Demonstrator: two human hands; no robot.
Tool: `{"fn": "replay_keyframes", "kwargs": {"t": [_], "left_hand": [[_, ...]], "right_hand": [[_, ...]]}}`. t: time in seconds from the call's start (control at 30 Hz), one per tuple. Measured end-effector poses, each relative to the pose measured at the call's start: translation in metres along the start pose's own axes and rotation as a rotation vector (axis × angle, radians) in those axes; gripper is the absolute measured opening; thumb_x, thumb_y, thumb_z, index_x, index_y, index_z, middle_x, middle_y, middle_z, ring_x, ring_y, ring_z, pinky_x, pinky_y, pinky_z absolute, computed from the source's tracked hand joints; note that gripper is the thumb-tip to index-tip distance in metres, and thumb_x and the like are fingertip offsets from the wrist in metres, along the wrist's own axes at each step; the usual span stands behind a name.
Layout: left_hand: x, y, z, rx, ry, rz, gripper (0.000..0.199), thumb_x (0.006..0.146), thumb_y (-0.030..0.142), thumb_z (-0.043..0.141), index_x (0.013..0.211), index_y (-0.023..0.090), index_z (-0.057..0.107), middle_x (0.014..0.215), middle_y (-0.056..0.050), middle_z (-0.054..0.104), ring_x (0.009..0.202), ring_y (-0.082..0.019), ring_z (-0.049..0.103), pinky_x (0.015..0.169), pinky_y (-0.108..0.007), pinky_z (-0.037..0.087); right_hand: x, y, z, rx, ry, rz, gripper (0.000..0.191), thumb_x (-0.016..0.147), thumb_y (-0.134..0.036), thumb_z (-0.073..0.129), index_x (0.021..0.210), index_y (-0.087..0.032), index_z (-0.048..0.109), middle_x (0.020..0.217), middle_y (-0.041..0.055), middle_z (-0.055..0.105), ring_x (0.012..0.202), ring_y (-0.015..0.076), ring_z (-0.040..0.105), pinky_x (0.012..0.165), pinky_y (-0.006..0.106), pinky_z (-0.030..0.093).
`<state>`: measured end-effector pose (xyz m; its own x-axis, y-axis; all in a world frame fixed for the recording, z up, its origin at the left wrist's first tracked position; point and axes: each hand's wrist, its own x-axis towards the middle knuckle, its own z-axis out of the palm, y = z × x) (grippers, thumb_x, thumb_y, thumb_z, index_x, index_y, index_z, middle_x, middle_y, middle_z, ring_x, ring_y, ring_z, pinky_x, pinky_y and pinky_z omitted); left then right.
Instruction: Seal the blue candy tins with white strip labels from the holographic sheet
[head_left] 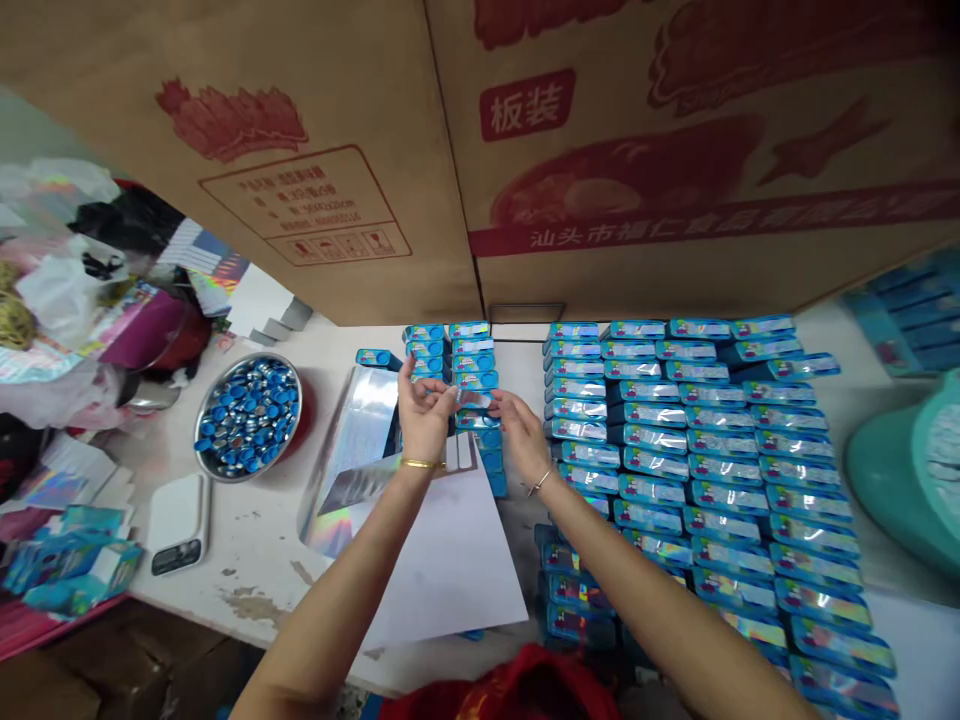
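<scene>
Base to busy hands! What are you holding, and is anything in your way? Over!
Left hand and right hand pinching opposite ends. Small shiny strip between them, above blue packs. Nothing seen blocking; white sheet below left forearm.

Bowl (301, 392) L of sheets (450, 550), pkg rows (724, 468) R, ctns (360, 100) behind.

White table (232, 545) with blue boxes (652, 462), metal bowl (212, 461), white device (178, 512).
</scene>
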<state>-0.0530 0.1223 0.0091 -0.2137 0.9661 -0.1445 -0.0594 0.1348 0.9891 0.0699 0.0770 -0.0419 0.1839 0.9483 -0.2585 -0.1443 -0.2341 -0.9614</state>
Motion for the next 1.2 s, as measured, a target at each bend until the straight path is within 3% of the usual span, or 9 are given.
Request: {"fn": "replay_keyframes", "kwargs": {"t": [0.1,0.23,0.37,0.5,0.73,0.97,1.07,1.2], "left_hand": [[0.005,-0.011,0.012,-0.005,0.051,-0.047,0.088,0.064,0.02,0.073,0.14,0.025,0.029,0.073,0.006,0.051,0.057,-0.008,0.054,0.06,-0.024,0.053],[0.017,-0.025,0.02,0.101,0.082,-0.049,0.086,0.067,0.016,0.068,0.142,0.023,0.026,0.073,0.006,0.052,0.054,-0.007,0.052,0.057,-0.022,0.049],[0.036,-0.036,0.029,0.316,0.128,0.074,0.082,0.07,0.013,0.063,0.143,0.02,0.025,0.072,0.004,0.054,0.06,-0.009,0.053,0.061,-0.022,0.045],[0.052,-0.042,0.041,0.506,0.189,0.157,0.081,0.072,0.011,0.06,0.144,0.02,0.024,0.074,0.002,0.056,0.066,-0.012,0.055,0.073,-0.027,0.046],[0.066,-0.055,0.046,0.726,0.224,0.09,0.086,0.071,0.009,0.058,0.146,0.02,0.02,0.075,0.003,0.061,0.069,-0.014,0.057,0.087,-0.036,0.042],[0.069,-0.063,0.049,0.879,0.197,0.01,0.089,0.074,0.011,0.057,0.149,0.022,0.009,0.084,0.001,0.064,0.088,-0.02,0.06,0.097,-0.048,0.033],[0.069,-0.063,0.049,0.98,0.219,-0.002,0.092,0.074,0.016,0.061,0.149,0.024,0.008,0.101,-0.005,0.061,0.104,-0.026,0.055,0.098,-0.05,0.034],[0.071,-0.061,0.048,1.071,0.267,-0.065,0.097,0.071,0.026,0.069,0.148,0.025,0.009,0.13,-0.015,0.045,0.122,-0.035,0.043,0.1,-0.054,0.034]], "right_hand": [[0.022,-0.002,-0.002,0.11,0.011,0.081,0.046,0.069,-0.065,0.062,0.077,-0.02,0.06,0.068,0.0017,0.063,0.066,0.0175,0.057,0.067,0.031,0.048],[0.047,0.004,-0.006,0.064,0.056,0.042,0.04,0.068,-0.059,0.063,0.071,-0.02,0.057,0.061,-0.0007,0.057,0.056,0.0135,0.049,0.056,0.027,0.041],[0.074,0.006,-0.009,-0.128,0.105,-0.064,0.031,0.071,-0.051,0.059,0.067,-0.02,0.057,0.059,-0.0004,0.057,0.056,0.0135,0.047,0.055,0.027,0.038],[0.102,0.009,-0.01,-0.303,0.116,-0.081,0.025,0.074,-0.044,0.055,0.066,-0.02,0.057,0.062,0.0019,0.061,0.059,0.0159,0.052,0.059,0.028,0.039],[0.121,0.015,-0.008,-0.506,0.082,-0.046,0.019,0.075,-0.034,0.053,0.061,-0.021,0.054,0.062,0.0027,0.062,0.06,0.0175,0.054,0.059,0.029,0.037],[0.127,0.022,-0.009,-0.522,0.073,-0.01,0.016,0.074,-0.03,0.052,0.06,-0.021,0.052,0.06,0.002,0.059,0.06,0.017,0.053,0.061,0.029,0.038],[0.128,0.036,-0.008,-0.453,0.079,0.02,0.013,0.073,-0.032,0.054,0.071,-0.02,0.057,0.057,-0.0006,0.055,0.057,0.0163,0.051,0.059,0.028,0.038],[0.128,0.061,-0.001,-0.311,0.13,0.11,0.04,0.074,-0.037,0.053,0.108,-0.017,0.054,0.053,-0.007,0.048,0.052,0.0156,0.049,0.055,0.027,0.038]]}}
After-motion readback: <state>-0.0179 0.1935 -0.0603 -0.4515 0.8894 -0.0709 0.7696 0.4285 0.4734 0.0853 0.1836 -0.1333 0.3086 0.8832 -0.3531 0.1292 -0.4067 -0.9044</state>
